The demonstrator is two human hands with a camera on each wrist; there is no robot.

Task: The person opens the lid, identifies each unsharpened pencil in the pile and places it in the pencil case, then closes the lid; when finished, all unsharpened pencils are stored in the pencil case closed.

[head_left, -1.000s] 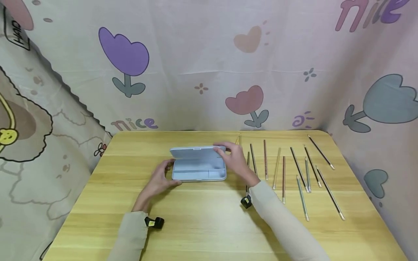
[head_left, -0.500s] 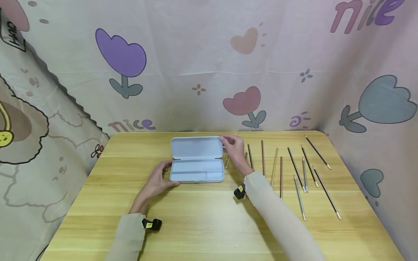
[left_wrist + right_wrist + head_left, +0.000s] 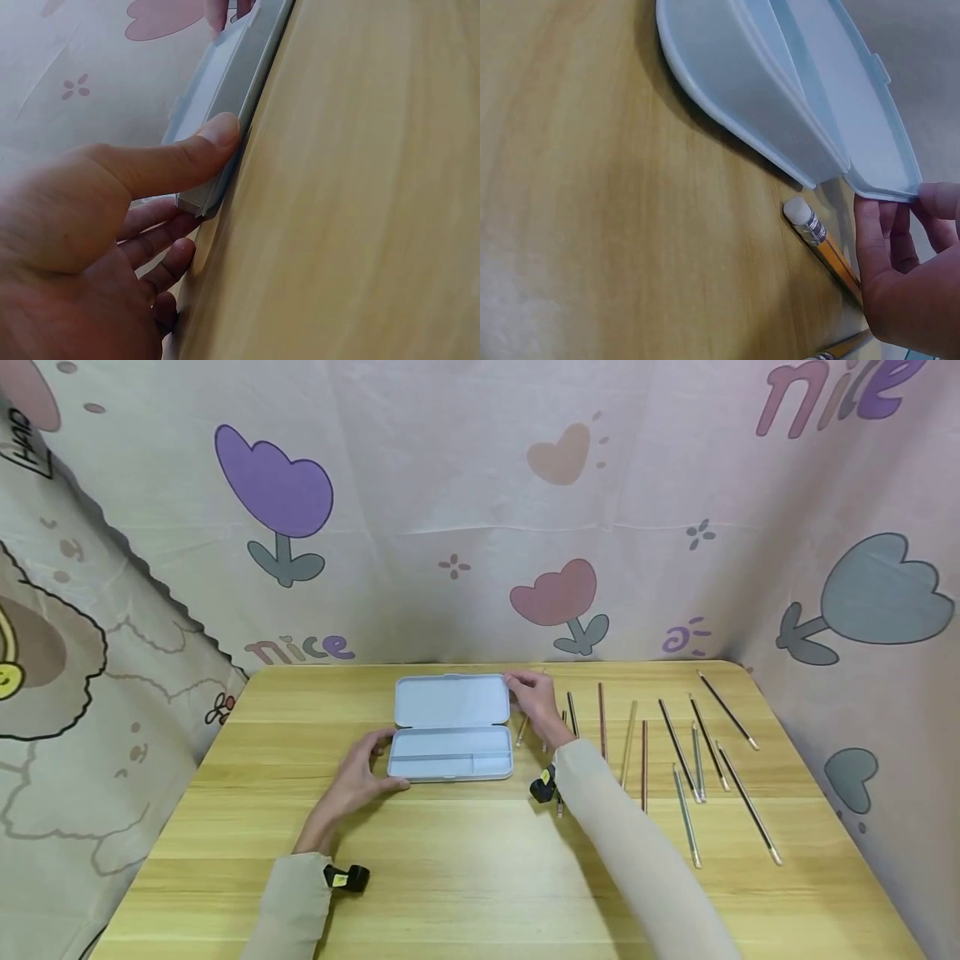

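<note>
Lid (image 3: 452, 702) has swung back to 12 o'clock, baring compartments (image 3: 431, 767). Right hand (image 3: 537, 702) pinches it; left hand (image 3: 357, 782) grips pencil case (image 3: 450, 778)

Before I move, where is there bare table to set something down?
One bare patch of table lies in front of the pencil case, between the two sleeves. Another runs left of the case, between the left hand and the table's left edge. Right of the case is crowded: pencils lie beside the right hand and spread toward the table's right edge.
</note>
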